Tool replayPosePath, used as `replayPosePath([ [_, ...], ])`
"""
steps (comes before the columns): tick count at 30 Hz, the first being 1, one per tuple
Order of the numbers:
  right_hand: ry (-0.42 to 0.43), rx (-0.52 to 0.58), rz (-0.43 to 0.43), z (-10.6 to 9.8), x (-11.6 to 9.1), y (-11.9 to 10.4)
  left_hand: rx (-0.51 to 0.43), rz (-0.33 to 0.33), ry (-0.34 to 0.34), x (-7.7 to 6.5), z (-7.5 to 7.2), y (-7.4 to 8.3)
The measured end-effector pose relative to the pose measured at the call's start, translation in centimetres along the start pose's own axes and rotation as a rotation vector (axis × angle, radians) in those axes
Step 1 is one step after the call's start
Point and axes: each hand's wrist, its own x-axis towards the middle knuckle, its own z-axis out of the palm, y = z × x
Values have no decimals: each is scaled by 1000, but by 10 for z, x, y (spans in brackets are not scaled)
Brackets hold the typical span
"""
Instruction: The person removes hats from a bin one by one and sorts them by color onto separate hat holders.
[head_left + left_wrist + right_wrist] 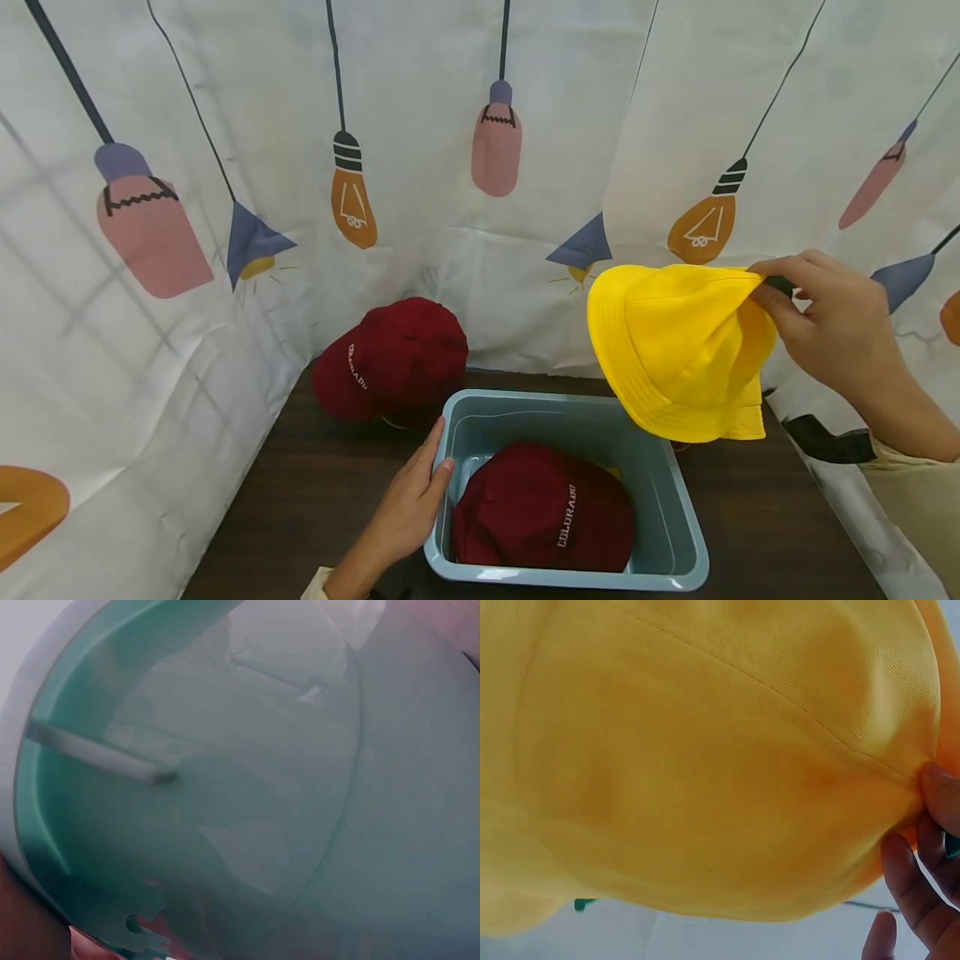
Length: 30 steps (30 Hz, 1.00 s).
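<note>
My right hand point(840, 325) pinches a yellow bucket hat point(675, 350) by the top of its crown, holding it above the right back corner of a blue-grey plastic basin point(686, 533). In the right wrist view the hat's cloth point(705, 780) gathers into folds at the fingertips. A small dark green piece point(780, 286) shows between thumb and fingers. My left hand point(408, 500) grips the basin's left rim, its thumb over the edge. Inside the basin lies a dark red cap point(525, 508) lettered COLORADO, with a bit of yellow point(613, 472) behind it.
Another dark red COLORADO cap point(405, 358) sits on the dark wooden table point(300, 500), behind the basin on the left. A white cloth point(420, 67) printed with hanging lamps rises behind and at the sides. A black strap point(828, 440) surrounds the right wrist.
</note>
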Motion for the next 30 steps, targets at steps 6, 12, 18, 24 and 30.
replayPosePath([
  [6,-28,-93,73,-5,9,24,23,2,10,-1,0,1],
  [12,-38,-155,56,-7,15,45,22,-4,11,-1,0,2],
  [18,-72,-192,82,-3,16,60,26,-1,8,0,-1,2],
  [24,-155,-183,168,10,14,81,26,-4,9,0,0,1],
  [30,-232,-147,196,31,7,100,14,-13,-3,0,1,-1],
])
